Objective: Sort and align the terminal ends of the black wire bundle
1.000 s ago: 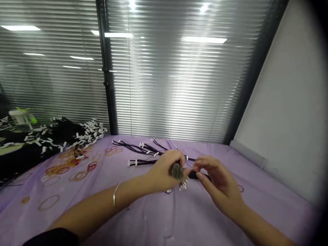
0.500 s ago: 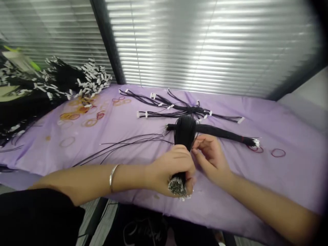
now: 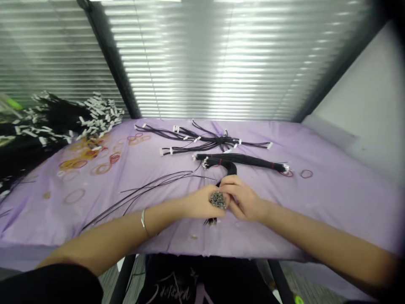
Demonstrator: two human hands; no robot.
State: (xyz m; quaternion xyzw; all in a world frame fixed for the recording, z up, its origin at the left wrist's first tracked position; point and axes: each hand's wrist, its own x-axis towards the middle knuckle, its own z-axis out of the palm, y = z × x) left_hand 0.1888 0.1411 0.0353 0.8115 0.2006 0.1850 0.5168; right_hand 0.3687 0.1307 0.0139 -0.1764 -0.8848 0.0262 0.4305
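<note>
My left hand (image 3: 202, 202) and my right hand (image 3: 242, 199) meet at the front of the lilac cloth (image 3: 332, 219), both closed around a bundle of thin black wires (image 3: 231, 168). The bundle's crimped metal terminals (image 3: 218, 199) poke up between my hands, and a short tail (image 3: 211, 221) sticks out below them. Just beyond, a second black wire bundle (image 3: 243, 160) lies flat, tied with a red band. Loose thin black wires (image 3: 152, 185) fan out to the left of my left hand.
A harness of black wires with white connectors (image 3: 202, 139) lies at the back of the cloth. Rubber bands (image 3: 104, 169) are scattered on the left and right. A large heap of white-tipped wires (image 3: 72, 114) stands far left, beneath window blinds (image 3: 202, 59).
The wire bundle, upright in my left hand before, now lies lower and bent. My right hand has closed on it beside my left. The view has tilted down, showing more of the cloth.
</note>
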